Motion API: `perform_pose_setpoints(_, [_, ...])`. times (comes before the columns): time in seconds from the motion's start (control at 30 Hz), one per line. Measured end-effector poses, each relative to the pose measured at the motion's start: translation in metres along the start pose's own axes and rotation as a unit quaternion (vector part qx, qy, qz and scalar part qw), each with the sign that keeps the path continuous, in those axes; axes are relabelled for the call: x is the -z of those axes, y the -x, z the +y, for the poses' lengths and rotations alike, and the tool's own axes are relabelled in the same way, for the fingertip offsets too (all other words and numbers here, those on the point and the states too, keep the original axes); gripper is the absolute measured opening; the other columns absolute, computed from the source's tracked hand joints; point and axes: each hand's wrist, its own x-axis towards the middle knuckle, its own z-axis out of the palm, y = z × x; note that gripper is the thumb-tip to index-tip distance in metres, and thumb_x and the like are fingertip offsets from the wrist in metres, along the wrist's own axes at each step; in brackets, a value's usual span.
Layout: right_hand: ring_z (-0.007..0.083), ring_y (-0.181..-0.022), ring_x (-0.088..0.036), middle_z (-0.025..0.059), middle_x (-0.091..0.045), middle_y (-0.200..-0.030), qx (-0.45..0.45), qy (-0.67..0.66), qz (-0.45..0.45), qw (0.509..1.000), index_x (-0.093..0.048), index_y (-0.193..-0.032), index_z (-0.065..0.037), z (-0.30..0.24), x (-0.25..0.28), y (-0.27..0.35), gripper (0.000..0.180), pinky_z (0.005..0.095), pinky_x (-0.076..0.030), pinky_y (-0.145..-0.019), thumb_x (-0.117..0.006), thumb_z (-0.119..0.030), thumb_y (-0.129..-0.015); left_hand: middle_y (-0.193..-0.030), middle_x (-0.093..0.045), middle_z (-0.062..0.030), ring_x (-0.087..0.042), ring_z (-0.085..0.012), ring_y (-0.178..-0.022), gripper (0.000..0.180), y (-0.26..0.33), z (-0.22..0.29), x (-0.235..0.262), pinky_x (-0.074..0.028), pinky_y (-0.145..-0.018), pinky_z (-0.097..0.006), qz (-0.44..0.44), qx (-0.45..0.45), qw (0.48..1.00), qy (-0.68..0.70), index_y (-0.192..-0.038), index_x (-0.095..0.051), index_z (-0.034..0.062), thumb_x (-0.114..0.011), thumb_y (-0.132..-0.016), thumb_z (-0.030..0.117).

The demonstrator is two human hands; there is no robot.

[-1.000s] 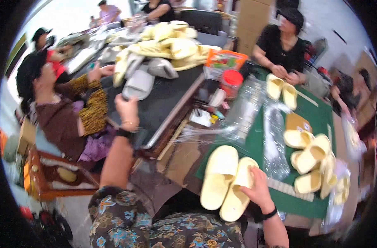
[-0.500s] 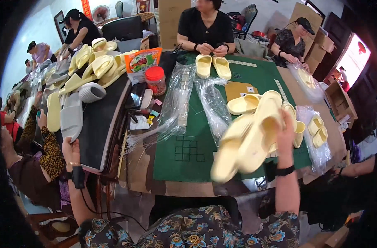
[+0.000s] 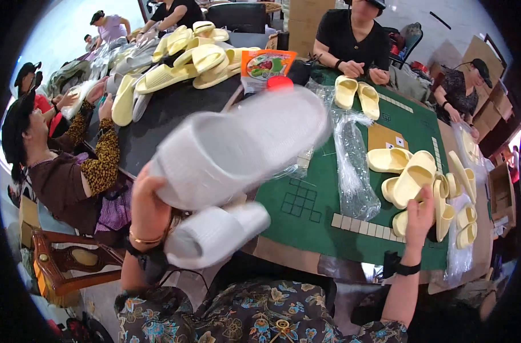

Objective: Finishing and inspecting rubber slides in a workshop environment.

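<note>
My left hand (image 3: 148, 197) is closed on the toe end of a light grey slide slipper (image 3: 292, 123), raised over the near left of the table and blurred by motion. A second grey slipper (image 3: 252, 220) hangs just below it; how it is held is hidden. My right hand (image 3: 420, 223) is at a pale yellow slipper (image 3: 414, 171) resting among several others on the green mat (image 3: 283, 228). Its fingers look apart near that slipper's end. To the right of this hand stand more yellow slippers (image 3: 443, 214), some on their sides.
A black-topped table (image 3: 152, 137) at left bears a heap of yellow slippers (image 3: 206, 60). Clear plastic bags (image 3: 352, 166) and a row of white tiles (image 3: 363, 225) lie on the mat. Co-workers sit across, at left and at right. A wooden chair (image 3: 72, 257) stands at near left.
My left hand has lifted the grey slippers from the black-topped table toward the right. My right hand has lowered the yellow slippers onto the mat. The view has swung left.
</note>
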Motion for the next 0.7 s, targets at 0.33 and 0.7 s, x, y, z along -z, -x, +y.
perform_pose_setpoints(0.33, [0.0203,-0.109,-0.06,0.0151,-0.061,-0.121,-0.307,-0.538,-0.398,0.677,-0.039,-0.14,0.003,-0.11,-0.056,0.035,0.083,0.0344,-0.05,-0.093,-0.068,-0.051,-0.085,-0.108,-0.064,-0.0068,-0.059,-0.0123,-0.099,0.035,-0.026,-0.083,-0.085,-0.045,-0.09,-0.026,-0.311,0.133,0.927,-0.162,-0.119,-0.057,-0.0042,-0.06,-0.086,0.002])
perform_pose_setpoints(0.7, [0.015,-0.094,-0.065,0.0105,-0.067,-0.108,-0.357,-0.295,-0.345,0.817,-0.041,-0.139,0.001,-0.074,-0.063,0.063,0.059,0.0279,-0.052,-0.082,-0.06,0.001,-0.084,-0.131,-0.049,-0.01,-0.054,-0.0124,-0.1,0.054,-0.003,-0.141,-0.078,-0.048,-0.086,-0.029,-0.221,0.12,0.938,-0.237,-0.141,-0.038,0.0041,-0.061,-0.094,0.019])
